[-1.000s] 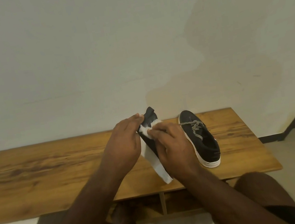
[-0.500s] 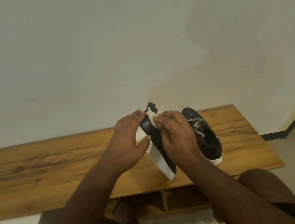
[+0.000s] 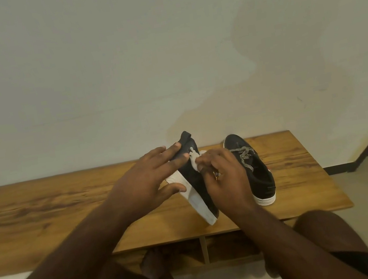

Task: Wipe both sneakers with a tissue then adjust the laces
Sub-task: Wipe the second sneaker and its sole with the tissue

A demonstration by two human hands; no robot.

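In the head view, the task is judged to be in its first stage, the wiping of the first sneaker. A black sneaker with a white sole is held tipped on its side near the middle of the front edge of the wooden bench, its sole turned to the left and its heel end lowest, close to that edge. It is steadied by the left hand, whose fingers lie fairly straight across the upper part of the shoe while the thumb is pressed against the white sole, so that the shoe is clasped between them. A small crumpled white tissue is pinched in the curled fingers of the right hand and is pressed against the black upper near the collar. The second sneaker is set upright on its sole just to the right, nearer the right end of the bench and slightly behind the right hand, with its speckled laces lying loosely crossed over the tongue; nothing is touching it. Whether the held shoe's laces are tied cannot be told, as that side is hidden by the right hand. By this reading, the rest of the first shoe, the whole wiping of the second, and the lace adjustment on both are still to be done.
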